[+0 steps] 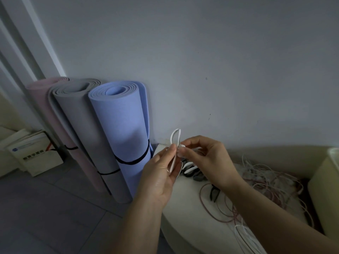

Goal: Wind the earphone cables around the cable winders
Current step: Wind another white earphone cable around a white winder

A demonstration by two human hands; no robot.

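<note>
Dim light falls on a plain pale wall [201,52]. A pink yoga mat [42,99], a grey yoga mat [78,121] and a lilac yoga mat [121,121] lean there, rolled, on the grey tiled floor [45,208], beside a white door frame [23,43].

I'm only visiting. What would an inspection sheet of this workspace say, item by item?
Surface: cream rounded top, dimly lit.
Job's things: white earphone cable looped and held up; pile of winders behind the hands.
Clutter: dark object among the cables, unclear.
Hands: left hand and right hand both pinch the cable with their fingers.
Cables: white and reddish tangle loose on the top.
Surroundings: three rolled mats against the wall; books on the floor.
</note>
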